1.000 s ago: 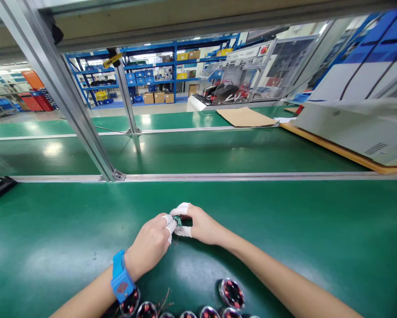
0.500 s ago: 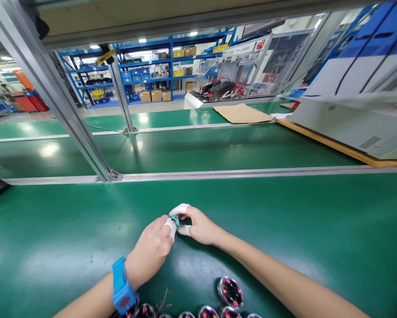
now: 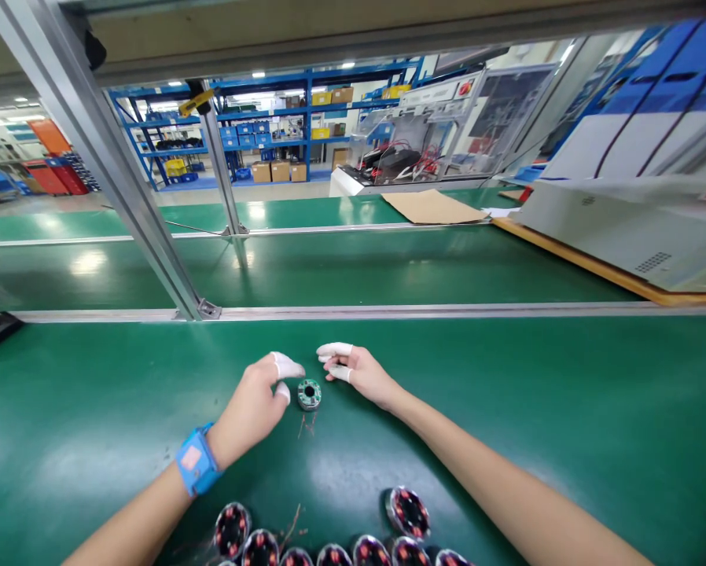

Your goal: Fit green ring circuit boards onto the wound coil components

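Green-faced ring (image 3: 309,395) lies face-up, evenly round; wires (image 3: 313,426) trail toward 6 o'clock. Your left hand (image 3: 255,402) (9 o'clock), right hand (image 3: 365,377) (2 o'clock): both unclenched, released.

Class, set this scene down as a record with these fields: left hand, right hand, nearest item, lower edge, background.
left hand: holding nothing visible; blue wristband on wrist
right hand: apart from the item, white-tipped fingers
nearest item: green-topped ring on green bench
lower edge: round parts with reddish insides
background: blue shelving
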The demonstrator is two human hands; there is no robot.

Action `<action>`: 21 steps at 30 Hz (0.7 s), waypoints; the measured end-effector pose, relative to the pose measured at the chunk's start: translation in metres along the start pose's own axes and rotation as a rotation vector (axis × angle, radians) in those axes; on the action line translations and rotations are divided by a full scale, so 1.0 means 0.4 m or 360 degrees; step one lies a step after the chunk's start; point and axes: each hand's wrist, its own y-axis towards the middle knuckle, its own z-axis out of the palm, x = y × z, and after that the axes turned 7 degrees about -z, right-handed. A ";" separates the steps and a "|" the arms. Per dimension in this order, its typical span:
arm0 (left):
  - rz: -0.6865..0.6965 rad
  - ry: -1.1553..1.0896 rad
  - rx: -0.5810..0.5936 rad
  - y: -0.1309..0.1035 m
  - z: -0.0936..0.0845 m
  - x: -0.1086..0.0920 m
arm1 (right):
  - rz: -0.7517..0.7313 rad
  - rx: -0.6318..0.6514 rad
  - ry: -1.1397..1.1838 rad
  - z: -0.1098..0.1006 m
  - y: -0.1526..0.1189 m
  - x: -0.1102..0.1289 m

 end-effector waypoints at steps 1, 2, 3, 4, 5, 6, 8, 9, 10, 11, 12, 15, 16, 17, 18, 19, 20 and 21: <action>-0.0080 -0.0081 -0.0039 0.007 -0.010 0.008 | -0.0013 0.0013 -0.0027 0.000 -0.002 -0.005; -0.0153 -0.0127 -0.0040 0.013 -0.017 0.015 | -0.0017 0.0029 -0.0048 0.001 -0.003 -0.008; -0.0211 -0.0152 -0.0005 0.016 -0.022 0.022 | -0.0019 0.0040 -0.0062 0.002 -0.005 -0.010; -0.0251 -0.0165 0.0065 0.018 -0.023 0.027 | -0.0020 0.0045 -0.0069 0.002 -0.006 -0.010; -0.0276 -0.0173 0.0151 0.017 -0.023 0.030 | -0.0021 0.0049 -0.0072 0.002 -0.007 -0.010; -0.0294 -0.0176 0.0242 0.015 -0.020 0.032 | -0.0022 0.0053 -0.0076 0.001 -0.008 -0.009; -0.0320 -0.0180 0.0390 0.008 -0.009 0.031 | -0.0023 0.0054 -0.0086 0.001 -0.009 -0.006; -0.0331 -0.0185 0.0434 0.004 -0.001 0.029 | -0.0020 0.0053 -0.0093 0.002 -0.009 -0.004; -0.0343 -0.0190 0.0448 -0.002 0.009 0.027 | -0.0016 0.0051 -0.0100 0.004 -0.010 -0.002; -0.0354 -0.0193 0.0432 -0.008 0.019 0.023 | -0.0012 0.0049 -0.0106 0.006 -0.011 0.000; -0.0358 -0.0191 0.0389 -0.013 0.030 0.020 | -0.0008 0.0048 -0.0112 0.008 -0.011 0.002; -0.0278 -0.0156 0.0241 -0.012 0.057 0.013 | -0.0021 0.0055 -0.0145 0.015 -0.011 0.003; -0.0219 -0.0133 0.0224 0.001 0.063 0.014 | -0.0032 0.0057 -0.0166 0.016 -0.009 0.001; -0.0173 -0.0093 0.0223 0.024 0.065 0.017 | -0.0043 0.0046 -0.0188 0.016 -0.006 -0.003; -0.0158 -0.0035 0.0215 0.057 0.063 0.025 | -0.0054 0.0020 -0.0213 0.016 -0.003 -0.008; -0.0175 0.0035 0.0186 0.099 0.057 0.038 | -0.0063 -0.0029 -0.0230 0.013 0.002 -0.015; -0.0260 0.0133 0.0117 0.149 0.046 0.055 | -0.0073 -0.0111 -0.0241 0.010 0.008 -0.023; -0.0357 0.0203 -0.0002 0.203 0.031 0.075 | -0.0080 -0.0192 -0.0252 0.004 0.014 -0.032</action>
